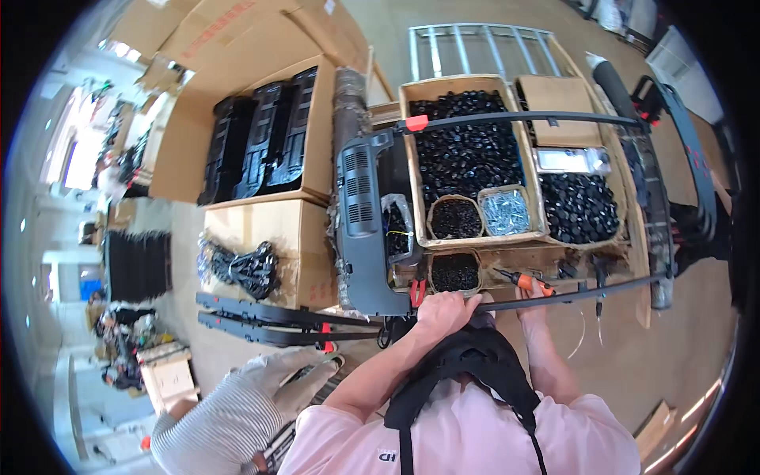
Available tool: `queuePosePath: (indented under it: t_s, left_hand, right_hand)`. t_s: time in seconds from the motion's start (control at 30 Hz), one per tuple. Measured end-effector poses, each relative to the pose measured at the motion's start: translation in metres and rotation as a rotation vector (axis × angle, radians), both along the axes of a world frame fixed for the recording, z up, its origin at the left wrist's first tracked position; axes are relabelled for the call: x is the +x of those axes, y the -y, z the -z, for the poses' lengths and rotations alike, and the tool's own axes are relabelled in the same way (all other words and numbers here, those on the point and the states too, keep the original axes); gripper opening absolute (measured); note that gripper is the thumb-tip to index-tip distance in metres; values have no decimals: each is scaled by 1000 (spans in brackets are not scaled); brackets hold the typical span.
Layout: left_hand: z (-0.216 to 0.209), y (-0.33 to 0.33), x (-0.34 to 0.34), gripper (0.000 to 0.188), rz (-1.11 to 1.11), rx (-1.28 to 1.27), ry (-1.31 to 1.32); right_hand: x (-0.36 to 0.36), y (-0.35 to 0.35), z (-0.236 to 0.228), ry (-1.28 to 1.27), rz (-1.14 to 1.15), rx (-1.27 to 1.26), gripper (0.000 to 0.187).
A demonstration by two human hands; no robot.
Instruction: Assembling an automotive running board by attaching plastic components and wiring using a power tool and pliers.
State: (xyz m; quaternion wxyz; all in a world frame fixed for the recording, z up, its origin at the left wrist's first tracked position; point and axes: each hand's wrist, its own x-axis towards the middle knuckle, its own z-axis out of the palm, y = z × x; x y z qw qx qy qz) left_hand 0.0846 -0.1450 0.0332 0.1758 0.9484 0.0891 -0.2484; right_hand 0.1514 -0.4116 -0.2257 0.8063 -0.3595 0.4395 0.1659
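Note:
A large black plastic frame (pixel 368 265) with a vented panel at its left end lies across the workbench, its long rails running to the right. My left hand (pixel 447 313) is closed at the near rail, fingers bent over it; their tips are hidden. In my right hand (pixel 533 301) is an orange electric screwdriver (pixel 526 281), held just by the near rail, its bit pointing left. Red-handled pliers (pixel 418 293) lie beside my left hand. Just beyond that hand stands a small box of tiny black parts (pixel 456 255).
Beyond the near rail stand a cardboard box of black caps (pixel 467 150), a tray of silver screws (pixel 505 229) and a box of round black parts (pixel 579 206). Large cartons (pixel 265 237) rise at left. A person in a striped shirt (pixel 222 419) bends close at lower left.

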Motion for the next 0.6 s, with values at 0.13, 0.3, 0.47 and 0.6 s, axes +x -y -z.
queuePosePath:
  t_s: [0.13,0.3,0.47,0.6]
  left_hand:
    - [4,3,7,68,-89,20,-49]
    - [-7,12,26,67,-65,-62,-71]
    - [23,12,14,60,-201,-63,-101]
    - [14,23,37,58,-176,-93,-71]
  right_hand:
    - [24,-26,10,-27,-153,104,40]
    - [9,22,-19,-26,-1019,97,26]
    - [72,21,-270,389,-1975,-38,26]
    - [211,-19,-349,935,-1948,-595,20]
